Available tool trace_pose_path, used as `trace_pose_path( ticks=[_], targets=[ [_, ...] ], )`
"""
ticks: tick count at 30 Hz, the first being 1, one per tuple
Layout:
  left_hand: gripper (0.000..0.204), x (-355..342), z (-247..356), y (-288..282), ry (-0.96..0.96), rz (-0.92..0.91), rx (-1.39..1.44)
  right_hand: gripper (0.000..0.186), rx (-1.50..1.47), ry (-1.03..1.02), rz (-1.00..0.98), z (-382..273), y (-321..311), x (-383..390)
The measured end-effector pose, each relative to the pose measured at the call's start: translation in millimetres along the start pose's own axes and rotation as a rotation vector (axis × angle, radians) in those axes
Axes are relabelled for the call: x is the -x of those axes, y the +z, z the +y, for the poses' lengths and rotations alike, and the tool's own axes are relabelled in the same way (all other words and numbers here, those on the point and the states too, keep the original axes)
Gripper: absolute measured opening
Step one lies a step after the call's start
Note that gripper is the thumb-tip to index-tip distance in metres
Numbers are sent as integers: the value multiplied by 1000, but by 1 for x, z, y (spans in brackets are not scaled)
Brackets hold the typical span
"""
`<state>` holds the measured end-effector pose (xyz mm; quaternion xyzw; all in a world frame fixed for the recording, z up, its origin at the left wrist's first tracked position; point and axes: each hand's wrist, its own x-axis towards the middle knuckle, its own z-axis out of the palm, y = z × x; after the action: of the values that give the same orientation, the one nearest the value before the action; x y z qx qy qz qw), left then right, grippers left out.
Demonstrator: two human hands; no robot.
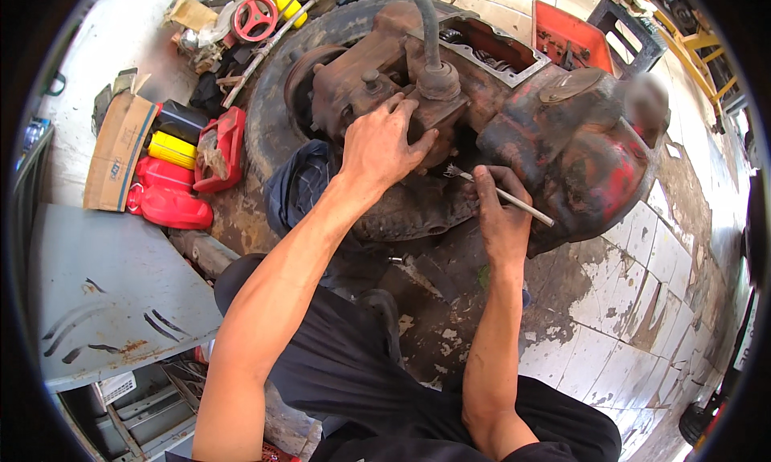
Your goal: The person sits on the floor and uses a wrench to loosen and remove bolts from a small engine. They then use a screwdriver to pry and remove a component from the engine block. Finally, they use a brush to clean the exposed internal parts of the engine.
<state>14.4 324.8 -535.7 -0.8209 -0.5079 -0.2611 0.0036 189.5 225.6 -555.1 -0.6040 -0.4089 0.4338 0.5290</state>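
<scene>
A greasy brown gearbox (pixel 345 84) lies before me on a large tire (pixel 265 112), with a grey gear lever (pixel 428 28) standing up from it. My left hand (pixel 381 145) rests on the housing beside the lever's base, thumb apart from the fingers and nothing held. In my right hand (pixel 502 209) is a slim brush with a pale handle (pixel 526 207). Its frayed-looking tip points left, toward the gap under the housing. Right of that hand bulges a dark bell-shaped housing (pixel 570 157) with red paint patches. Dark cloth (pixel 297 189) is bunched left of the gearbox.
Red containers (pixel 173 197), a yellow bottle (pixel 172 149) and a cardboard box (pixel 120 153) stand at left. A grey metal panel (pixel 120 277) is nearer me. Behind the gearbox sit a red tray (pixel 570 36) and a black crate (pixel 630 36). Worn tiles (pixel 626 333) cover the right floor.
</scene>
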Motion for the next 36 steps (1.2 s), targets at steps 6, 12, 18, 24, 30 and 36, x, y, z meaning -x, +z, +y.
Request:
trace_pose_path(
  ticks=[6, 12, 18, 24, 30, 36],
  targets=[
    [40, -10, -1, -11, 89, -186, -77, 21, -81, -59, 3, 4, 6, -1],
    [35, -15, -10, -28, -60, -252, 108, 24, -72, -127, 34, 0, 12, 2],
    [26, -17, -9, -28, -65, -261, 66, 21, 94, -23, -209, 13, 24, 8],
    [24, -20, -4, -39, -154, -232, -17, 24, -5, -312, 239, 10, 44, 14],
    [27, -23, -1, -51, -272, -262, 26, 24, -127, -161, -32, 2, 30, 8],
    [25, -24, -9, -63, -302, -139, 42, 27, -72, -18, -228, 6, 21, 5]
  ],
)
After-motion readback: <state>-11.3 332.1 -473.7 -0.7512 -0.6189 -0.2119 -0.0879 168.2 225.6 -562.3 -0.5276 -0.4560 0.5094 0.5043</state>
